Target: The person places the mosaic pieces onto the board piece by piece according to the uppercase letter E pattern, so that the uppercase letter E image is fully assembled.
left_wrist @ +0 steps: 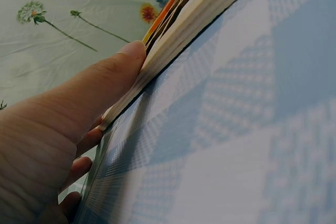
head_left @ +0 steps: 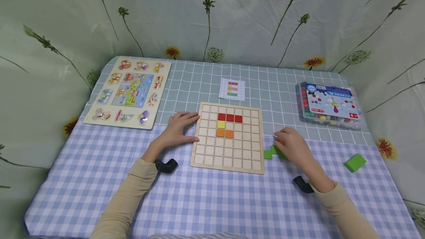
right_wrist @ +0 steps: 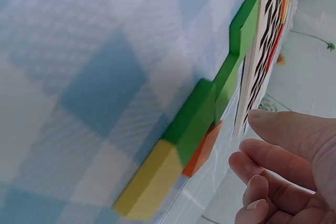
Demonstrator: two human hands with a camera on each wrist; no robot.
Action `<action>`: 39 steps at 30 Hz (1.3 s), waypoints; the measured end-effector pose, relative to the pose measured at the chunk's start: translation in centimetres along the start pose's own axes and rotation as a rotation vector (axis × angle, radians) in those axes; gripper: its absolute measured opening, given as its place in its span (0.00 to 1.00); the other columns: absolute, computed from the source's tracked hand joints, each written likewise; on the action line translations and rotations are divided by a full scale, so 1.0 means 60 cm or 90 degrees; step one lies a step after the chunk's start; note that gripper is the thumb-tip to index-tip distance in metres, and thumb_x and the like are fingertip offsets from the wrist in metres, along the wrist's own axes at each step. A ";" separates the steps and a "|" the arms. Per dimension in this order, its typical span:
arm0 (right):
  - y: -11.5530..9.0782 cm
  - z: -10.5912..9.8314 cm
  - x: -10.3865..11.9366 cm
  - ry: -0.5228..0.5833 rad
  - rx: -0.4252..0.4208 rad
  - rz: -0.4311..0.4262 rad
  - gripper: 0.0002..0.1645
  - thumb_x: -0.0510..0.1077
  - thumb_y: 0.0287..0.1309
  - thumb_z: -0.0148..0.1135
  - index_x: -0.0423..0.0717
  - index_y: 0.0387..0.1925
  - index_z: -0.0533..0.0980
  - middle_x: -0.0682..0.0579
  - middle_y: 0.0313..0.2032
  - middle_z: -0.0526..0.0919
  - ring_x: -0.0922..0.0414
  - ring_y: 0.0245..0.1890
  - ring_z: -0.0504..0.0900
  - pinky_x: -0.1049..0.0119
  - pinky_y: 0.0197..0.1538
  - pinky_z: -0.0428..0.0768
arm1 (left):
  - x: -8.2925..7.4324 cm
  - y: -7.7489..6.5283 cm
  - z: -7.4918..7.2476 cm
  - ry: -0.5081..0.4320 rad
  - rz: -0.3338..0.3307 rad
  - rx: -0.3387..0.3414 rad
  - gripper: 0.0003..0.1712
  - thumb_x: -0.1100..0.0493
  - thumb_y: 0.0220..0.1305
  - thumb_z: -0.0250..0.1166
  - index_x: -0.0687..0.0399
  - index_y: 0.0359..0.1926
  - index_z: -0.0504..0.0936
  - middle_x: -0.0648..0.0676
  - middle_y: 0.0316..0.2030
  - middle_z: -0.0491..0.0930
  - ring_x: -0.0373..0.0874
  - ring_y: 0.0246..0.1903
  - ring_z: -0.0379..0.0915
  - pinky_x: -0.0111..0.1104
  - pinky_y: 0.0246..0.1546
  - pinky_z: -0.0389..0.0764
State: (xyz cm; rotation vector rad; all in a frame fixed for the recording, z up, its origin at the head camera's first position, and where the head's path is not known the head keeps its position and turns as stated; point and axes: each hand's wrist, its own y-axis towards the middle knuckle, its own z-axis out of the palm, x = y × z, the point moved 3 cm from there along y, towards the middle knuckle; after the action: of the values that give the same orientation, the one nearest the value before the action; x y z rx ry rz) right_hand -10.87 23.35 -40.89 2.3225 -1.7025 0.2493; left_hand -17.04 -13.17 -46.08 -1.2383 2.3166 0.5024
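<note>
A wooden grid board [head_left: 229, 163] bears three red tiles [head_left: 230, 117] in a row, one yellow tile [head_left: 220, 124] below the leftmost, and two orange tiles [head_left: 224, 133] under that. My left hand [head_left: 177, 130] rests at the board's left edge, thumb and fingers spread and touching its side. To the right of the board, my right hand [head_left: 295, 148] hovers with loosely bent fingers holding nothing. Near it lie several green tiles [right_wrist: 191, 114], an orange tile [right_wrist: 202, 153] and a yellow tile [right_wrist: 149, 187]; the head view hides the yellow one behind this hand.
Behind the board lies a small card [head_left: 232, 99] with a coloured grid pattern. A wooden picture puzzle [head_left: 146, 124] is at the back left. On the right are a clear case of coloured parts [head_left: 328, 102] and a green block [head_left: 355, 162].
</note>
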 end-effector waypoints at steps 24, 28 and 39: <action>-0.019 0.006 -0.025 -0.025 0.050 0.069 0.15 0.38 0.49 0.68 0.30 0.37 0.82 0.40 0.32 0.82 0.47 0.34 0.77 0.52 0.39 0.78 | 0.001 0.000 0.000 -0.007 0.007 -0.006 0.48 0.44 0.45 0.74 0.51 0.67 0.67 0.54 0.67 0.65 0.54 0.65 0.55 0.51 0.54 0.55; -0.020 0.007 -0.025 -0.026 0.051 0.073 0.15 0.37 0.48 0.68 0.30 0.38 0.81 0.40 0.32 0.82 0.47 0.34 0.77 0.52 0.39 0.78 | 0.001 -0.001 0.000 -0.008 0.007 -0.007 0.48 0.44 0.45 0.74 0.51 0.67 0.67 0.54 0.67 0.65 0.54 0.65 0.55 0.51 0.54 0.55; -0.013 0.007 -0.026 -0.022 0.078 0.075 0.16 0.37 0.49 0.67 0.31 0.39 0.81 0.41 0.30 0.81 0.51 0.30 0.76 0.54 0.36 0.77 | 0.003 0.000 0.001 -0.006 0.006 -0.005 0.47 0.43 0.46 0.73 0.50 0.67 0.66 0.54 0.68 0.65 0.53 0.65 0.55 0.51 0.55 0.55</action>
State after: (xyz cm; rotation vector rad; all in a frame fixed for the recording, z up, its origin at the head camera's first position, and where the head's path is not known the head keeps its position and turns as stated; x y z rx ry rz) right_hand -10.61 24.86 -41.81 2.3267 -1.8945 0.3469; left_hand -17.10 -13.24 -46.24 -1.2268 2.3152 0.5192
